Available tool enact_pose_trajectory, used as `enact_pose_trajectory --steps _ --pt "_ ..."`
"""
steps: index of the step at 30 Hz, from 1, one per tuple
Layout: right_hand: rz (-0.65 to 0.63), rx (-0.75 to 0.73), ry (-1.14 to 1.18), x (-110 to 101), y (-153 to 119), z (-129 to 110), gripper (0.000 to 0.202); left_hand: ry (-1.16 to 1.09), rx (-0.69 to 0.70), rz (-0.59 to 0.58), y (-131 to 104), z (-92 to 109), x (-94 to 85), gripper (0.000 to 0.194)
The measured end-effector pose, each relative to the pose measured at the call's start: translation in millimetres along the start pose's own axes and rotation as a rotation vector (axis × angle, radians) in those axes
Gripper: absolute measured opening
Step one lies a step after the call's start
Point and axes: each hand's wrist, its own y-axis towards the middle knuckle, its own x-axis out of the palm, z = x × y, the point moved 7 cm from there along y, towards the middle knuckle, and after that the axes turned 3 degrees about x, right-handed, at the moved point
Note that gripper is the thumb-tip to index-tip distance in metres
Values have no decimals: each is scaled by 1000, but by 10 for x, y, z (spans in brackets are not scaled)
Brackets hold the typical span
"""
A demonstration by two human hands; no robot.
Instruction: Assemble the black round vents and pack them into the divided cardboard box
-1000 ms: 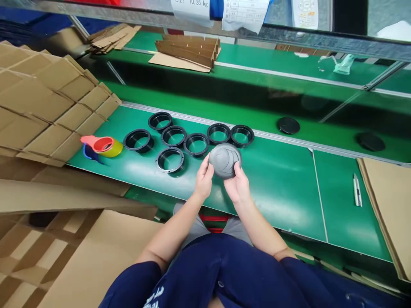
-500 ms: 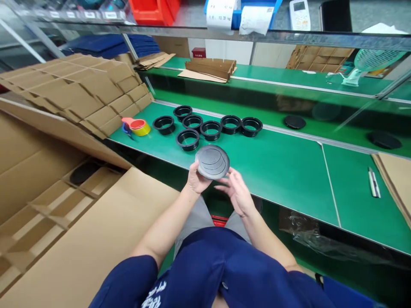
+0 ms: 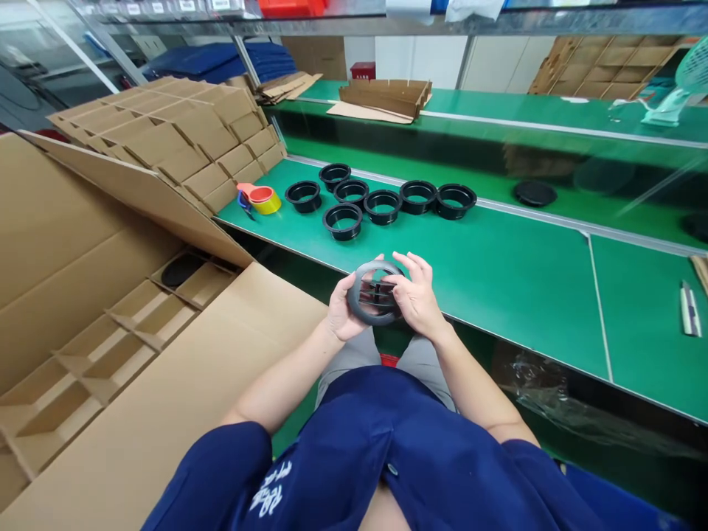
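A round black air vent (image 3: 358, 301) is held in front of my body, over the table's front edge. Its louvre slats are turned edge-on, so I can see through the ring. My left hand (image 3: 341, 313) is closed round the left side of its rim. At the right side, my right hand (image 3: 419, 301) has its thumb and a finger on the slats inside the opening, other fingers stretched past the rim. Beyond the hands, several black rings (image 3: 342, 234) stand on the green table (image 3: 498, 280).
An open carton with cardboard dividers (image 3: 105, 306) is at my left, a black disc (image 3: 181, 271) in one cell. Yellow and red tape rolls (image 3: 264, 199) lie near stacked dividers (image 3: 182, 140). A cutter knife (image 3: 689, 308) lies far right; another black disc (image 3: 535, 193) is at the back.
The vent's slats have gone from closed flat to open, and its face has tilted. My right hand has moved from beside the vent onto its slats. The view has shifted slightly.
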Motion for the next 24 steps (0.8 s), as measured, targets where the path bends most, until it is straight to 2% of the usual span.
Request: enact_pose_trajectory --steps 3,7,10,15,21,24 --pt "-21 51 111 -20 93 67 62 -41 -16 22 89 38 -19 68" --pt "-7 235 349 -22 202 256 59 -76 -60 0 222 102 -53 67" --pt "-2 348 475 69 240 413 59 -84 -75 8 314 176 -117 69" --pt "-30 419 588 258 312 545 59 -101 -72 54 415 286 -244 67" --pt "-14 397 574 348 386 537 60 -162 -97 87 461 324 -383 64" --pt "-88 254 356 420 360 427 59 -192 -44 139 506 404 -460 57"
